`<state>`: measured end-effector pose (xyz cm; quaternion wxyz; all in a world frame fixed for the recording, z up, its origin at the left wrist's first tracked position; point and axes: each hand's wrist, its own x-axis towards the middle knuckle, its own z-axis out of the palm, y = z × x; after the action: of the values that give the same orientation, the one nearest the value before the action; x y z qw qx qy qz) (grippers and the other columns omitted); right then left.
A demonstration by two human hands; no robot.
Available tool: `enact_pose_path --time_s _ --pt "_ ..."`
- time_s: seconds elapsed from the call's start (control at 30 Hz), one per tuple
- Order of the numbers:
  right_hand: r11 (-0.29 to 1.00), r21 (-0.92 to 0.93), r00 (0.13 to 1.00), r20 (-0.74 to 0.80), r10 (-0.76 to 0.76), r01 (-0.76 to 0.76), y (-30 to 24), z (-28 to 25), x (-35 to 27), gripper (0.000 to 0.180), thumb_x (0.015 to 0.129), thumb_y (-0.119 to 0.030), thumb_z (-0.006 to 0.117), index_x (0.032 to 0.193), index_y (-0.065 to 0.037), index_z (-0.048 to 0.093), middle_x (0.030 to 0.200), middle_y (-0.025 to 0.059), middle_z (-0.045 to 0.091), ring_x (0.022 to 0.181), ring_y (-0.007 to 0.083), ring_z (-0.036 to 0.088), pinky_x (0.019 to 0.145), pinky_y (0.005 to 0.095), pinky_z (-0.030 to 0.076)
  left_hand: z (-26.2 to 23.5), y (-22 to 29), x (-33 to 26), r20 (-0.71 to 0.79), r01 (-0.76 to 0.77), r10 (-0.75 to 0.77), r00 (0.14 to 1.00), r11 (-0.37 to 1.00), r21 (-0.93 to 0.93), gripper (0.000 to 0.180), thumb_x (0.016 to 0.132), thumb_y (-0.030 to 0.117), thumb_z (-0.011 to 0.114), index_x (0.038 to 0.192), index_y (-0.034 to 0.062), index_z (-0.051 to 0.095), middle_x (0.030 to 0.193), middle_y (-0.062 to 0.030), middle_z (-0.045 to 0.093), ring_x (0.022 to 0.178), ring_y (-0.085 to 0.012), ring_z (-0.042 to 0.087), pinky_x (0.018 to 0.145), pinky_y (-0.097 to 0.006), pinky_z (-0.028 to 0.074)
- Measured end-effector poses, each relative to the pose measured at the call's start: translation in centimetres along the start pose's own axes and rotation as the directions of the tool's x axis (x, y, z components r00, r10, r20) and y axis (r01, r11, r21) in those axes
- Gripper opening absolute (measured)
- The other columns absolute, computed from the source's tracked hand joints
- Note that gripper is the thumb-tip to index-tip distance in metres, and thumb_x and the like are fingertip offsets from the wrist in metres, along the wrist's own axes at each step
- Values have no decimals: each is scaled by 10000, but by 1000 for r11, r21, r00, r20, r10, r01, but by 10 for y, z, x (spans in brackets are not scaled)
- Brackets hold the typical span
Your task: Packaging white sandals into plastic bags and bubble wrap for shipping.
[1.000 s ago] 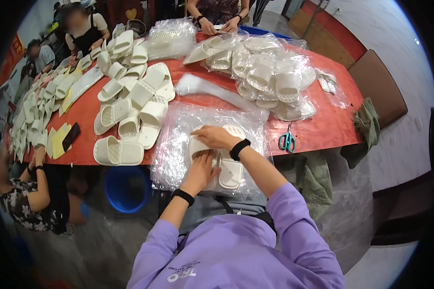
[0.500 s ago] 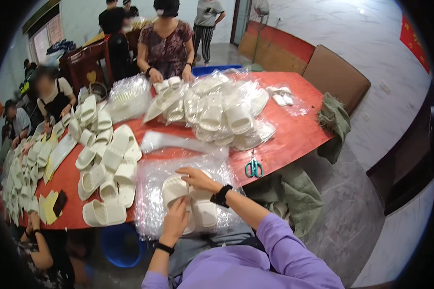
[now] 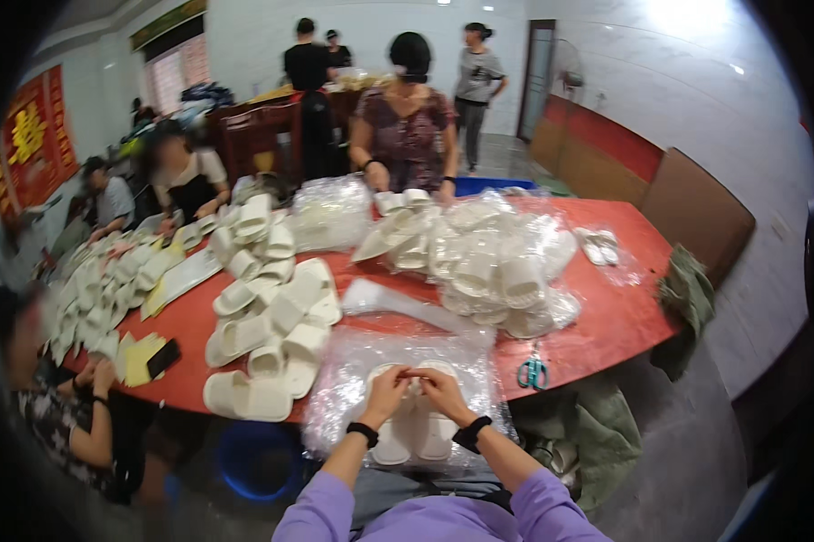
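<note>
A pair of cream slippers [image 3: 416, 434] lies on a stack of clear plastic bags [image 3: 353, 379] at the near edge of the red table [image 3: 606, 316]. My left hand [image 3: 386, 393] and my right hand [image 3: 445, 391] meet fingertip to fingertip over the slippers' toe ends, pinching something small that I cannot make out. Both wrists wear black bands and the sleeves are purple.
Loose cream slippers [image 3: 271, 316] pile up to the left. Bagged slippers [image 3: 488, 262] heap at centre right. Teal scissors [image 3: 533, 370] lie near the table edge. People stand across the table [image 3: 407, 117] and sit along its left side [image 3: 64, 406]. A blue bucket [image 3: 258, 461] stands under the table.
The view has tilted upward, showing more of the room and the people opposite. My hands have come together over the top of the slipper pair.
</note>
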<state>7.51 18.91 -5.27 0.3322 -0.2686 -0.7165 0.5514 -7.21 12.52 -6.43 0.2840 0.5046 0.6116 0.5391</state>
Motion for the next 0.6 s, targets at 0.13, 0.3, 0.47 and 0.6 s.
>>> enact_pose_path --time_s 0.13,0.3,0.47,0.6 --pt "1000 8 999 -32 -23 23 0 -9 -1 236 890 -22 531 1091 -46 652 996 62 606 737 109 572 678 246 483 9 -6 2 -43 11 -14 999 997 -79 237 875 56 556 1096 -3 618 911 -113 680 841 -160 662 724 -289 522" --pt "997 -43 992 -102 -72 68 -14 -7 3 223 825 10 621 1044 -23 597 1137 78 535 841 138 597 743 253 490 10 0 1 -84 100 -115 990 981 -163 188 886 124 588 1001 -2 664 869 -89 676 781 -129 654 701 -253 524" --pt "983 -4 973 -143 -182 183 -23 -16 16 196 815 50 628 994 -1 564 1114 101 553 944 159 595 840 265 488 4 5 0 -146 94 -114 983 986 -140 188 880 163 605 963 7 669 827 -63 668 734 -111 607 664 -256 481" --pt "982 28 968 -175 -178 186 -32 -11 17 100 865 41 585 955 9 615 1067 91 596 951 158 609 823 259 493 3 1 0 -197 35 -69 978 985 -171 175 875 176 624 907 4 643 752 -43 627 693 -100 568 637 -252 465"
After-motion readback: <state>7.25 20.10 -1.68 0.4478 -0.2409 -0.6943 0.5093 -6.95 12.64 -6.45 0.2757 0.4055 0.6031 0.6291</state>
